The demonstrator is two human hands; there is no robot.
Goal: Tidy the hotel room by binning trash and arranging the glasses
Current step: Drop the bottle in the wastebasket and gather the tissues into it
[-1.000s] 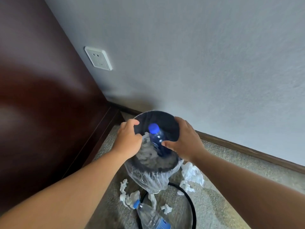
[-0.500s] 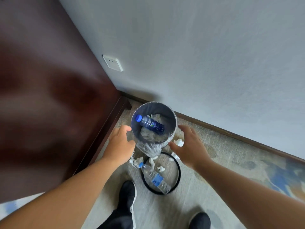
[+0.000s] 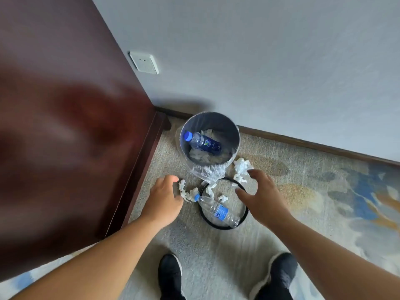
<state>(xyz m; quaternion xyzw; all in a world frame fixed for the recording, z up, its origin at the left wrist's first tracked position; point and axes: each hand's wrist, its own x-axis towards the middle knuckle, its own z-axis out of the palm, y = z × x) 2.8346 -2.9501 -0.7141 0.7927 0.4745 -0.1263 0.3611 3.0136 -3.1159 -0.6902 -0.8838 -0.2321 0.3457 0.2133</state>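
From the head camera: one round bin (image 3: 216, 123), two bottles, one black ring (image 3: 225, 227), two hands and two black shoes (image 3: 170, 276).

The bin stands by the wall, with a clear plastic liner (image 3: 207, 172) spilling over its near edge. Inside it a dark blue bottle (image 3: 204, 143) with a blue cap lies slanted on crumpled tissue. The second, a clear bottle (image 3: 218, 211) with a blue label, lies on the floor across the ring, its cap pointing towards the left hand.

At least four tissue scraps (image 3: 241, 169) lie loose on the floor: the largest just right of the bin, a strip beside the left hand and small bits inside the ring.

The left hand (image 3: 164, 200) hovers with its fingers loosely bent and holds nothing; the tissue strip lies just by its fingertips, and whether they touch it cannot be told. The right hand (image 3: 262, 195) is spread wide and also holds nothing, over the right side of the ring, with the largest tissue just beyond its fingertips.

The floor is beige carpet (image 3: 194, 245) with blue and orange patches to the right. The wall (image 3: 259, 61) is pale grey with a dark skirting board and one white socket (image 3: 144, 62). Dark wooden furniture (image 3: 65, 105) fills the left.
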